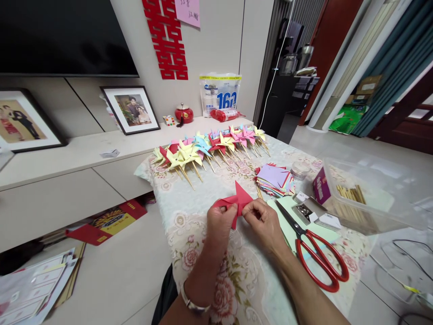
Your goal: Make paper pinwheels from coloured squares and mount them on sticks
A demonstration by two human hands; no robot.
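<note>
Both my hands pinch a red sheet of paper that is partly folded, with pointed flaps sticking up. My left hand grips its left side with closed fingers, and my right hand pinches its right side. They work above a table covered by a floral cloth. A row of several finished paper pinwheels on wooden sticks lies across the far end of the table.
A stack of coloured paper squares lies just right of my hands. Red-handled scissors lie to the right on green paper. A clear plastic box holds wooden sticks. A small jar, framed photos and a low cabinet are beyond.
</note>
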